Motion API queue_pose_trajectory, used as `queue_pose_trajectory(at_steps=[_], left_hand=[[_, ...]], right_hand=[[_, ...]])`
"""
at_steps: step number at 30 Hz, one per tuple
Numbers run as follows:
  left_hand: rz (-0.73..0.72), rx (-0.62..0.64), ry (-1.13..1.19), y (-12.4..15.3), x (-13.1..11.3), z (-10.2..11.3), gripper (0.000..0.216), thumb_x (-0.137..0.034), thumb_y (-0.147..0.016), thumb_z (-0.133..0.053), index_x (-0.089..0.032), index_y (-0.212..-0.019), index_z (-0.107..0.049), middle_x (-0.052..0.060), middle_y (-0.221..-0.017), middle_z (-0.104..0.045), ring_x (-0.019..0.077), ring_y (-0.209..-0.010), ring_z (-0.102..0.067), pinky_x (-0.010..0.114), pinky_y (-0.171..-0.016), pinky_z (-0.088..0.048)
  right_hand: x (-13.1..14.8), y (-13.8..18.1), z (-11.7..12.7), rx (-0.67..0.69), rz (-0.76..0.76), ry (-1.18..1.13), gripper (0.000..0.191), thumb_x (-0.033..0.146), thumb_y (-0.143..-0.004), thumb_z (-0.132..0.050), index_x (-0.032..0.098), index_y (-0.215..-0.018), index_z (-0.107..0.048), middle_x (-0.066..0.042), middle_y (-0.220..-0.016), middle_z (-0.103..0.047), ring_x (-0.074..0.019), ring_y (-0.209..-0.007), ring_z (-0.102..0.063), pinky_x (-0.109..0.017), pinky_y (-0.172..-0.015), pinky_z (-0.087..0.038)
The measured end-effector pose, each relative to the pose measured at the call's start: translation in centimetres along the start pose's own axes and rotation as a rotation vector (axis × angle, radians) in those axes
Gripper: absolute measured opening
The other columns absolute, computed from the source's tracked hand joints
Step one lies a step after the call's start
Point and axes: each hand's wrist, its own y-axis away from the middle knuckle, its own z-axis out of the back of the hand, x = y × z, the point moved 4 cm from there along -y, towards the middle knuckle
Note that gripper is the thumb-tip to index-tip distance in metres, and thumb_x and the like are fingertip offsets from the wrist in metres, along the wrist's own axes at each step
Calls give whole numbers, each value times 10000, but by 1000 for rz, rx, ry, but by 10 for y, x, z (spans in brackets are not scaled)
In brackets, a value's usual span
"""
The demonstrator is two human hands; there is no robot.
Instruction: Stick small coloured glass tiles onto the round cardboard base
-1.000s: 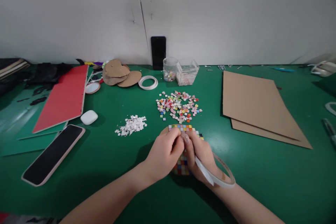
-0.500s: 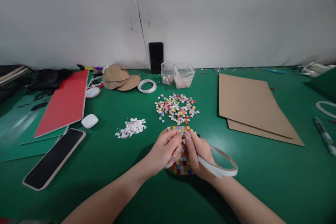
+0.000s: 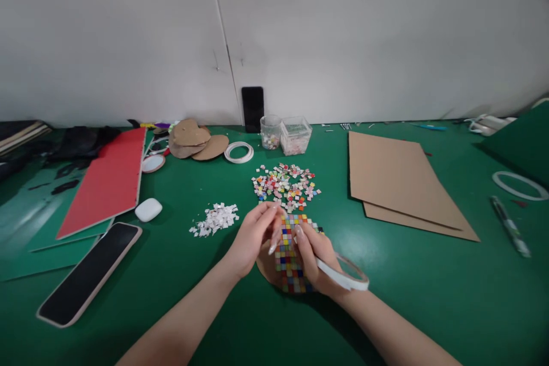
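Note:
My left hand is closed above the left part of a cardboard disc, its thumb and fingertips together; I cannot make out what they hold. My right hand is closed on a narrow roll of white tape, which sticks out on its right side. Under the hands, rows of small coloured mosaic tiles cover the disc's visible middle, and bare cardboard shows at its left. My right hand hides the right part of the tiles.
Loose coloured tiles lie beyond the disc, with a heap of white scraps to their left. A plastic cup and a clear box stand behind. Cardboard sheets lie right; a phone lies left.
My hands, formerly together over the tiles, have drawn apart, my left hand moving left and up. More of the tiles and the bare cardboard shows. The camera view has tilted upward.

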Motion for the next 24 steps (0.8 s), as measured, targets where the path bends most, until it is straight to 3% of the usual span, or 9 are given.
queue_pose_trajectory(at_steps=[3,8,14,24], left_hand=[[24,20,-18,0,2,0,201,-343,-867,-439,-162,-796,-490,-65,-529,-415,47,-398,-369,177,-399,-304],[-14,12,-46,-1,-4,6,311,-370,-872,-408,-182,-626,-388,-79,-449,-344,55,-365,-318,186,-394,-283],[-55,-97,-110,-7,-3,21,394,-383,-856,-417,-178,-527,-345,-74,-391,-333,47,-332,-285,190,-403,-270],[-26,-115,-4,-10,0,27,272,-387,-796,-535,-161,-671,-452,-51,-558,-451,63,-453,-408,186,-471,-327]], right_hand=[[-5,-2,-1,35,-43,4,258,250,-922,-285,209,-688,-384,23,-588,-452,-110,-494,-407,-238,-511,-350],[-9,-4,-2,32,-64,0,255,265,-924,-285,211,-686,-358,42,-588,-415,-102,-499,-394,-223,-511,-325],[-12,-3,-7,28,-56,82,247,260,-914,-304,209,-695,-407,27,-591,-464,-115,-511,-436,-235,-527,-353],[-13,-10,-4,-46,-123,-17,272,267,-907,-321,204,-646,-361,51,-549,-387,-96,-482,-360,-216,-462,-288]])
